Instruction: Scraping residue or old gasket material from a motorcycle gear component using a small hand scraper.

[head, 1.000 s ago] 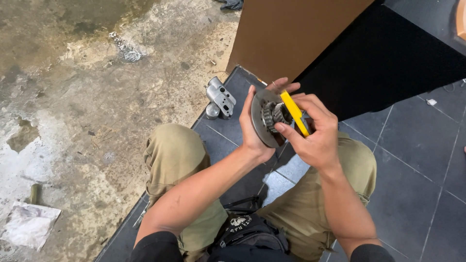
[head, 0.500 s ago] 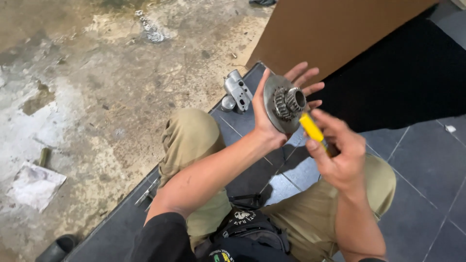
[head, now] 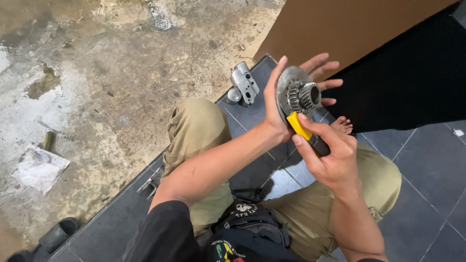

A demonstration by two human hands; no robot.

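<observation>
While gripped upright in the left hand (head: 281,104), thumb across the near rim and fingers spread behind, a grey metal disc with a gear cluster (head: 297,97) at its centre, raised above the knees over the dark tiled floor (head: 422,194) near its edge with the rough concrete (head: 97,97). Closed around a yellow-handled tool (head: 305,133), the right hand (head: 330,157), tip of the tool now at the lower rim of the disc. Half a second ago held lower and clear of the disc; a second ago laid across the gear itself. Likely a return to working at the part. Beside the tile edge, a small grey metal housing (head: 242,89), untouched.
</observation>
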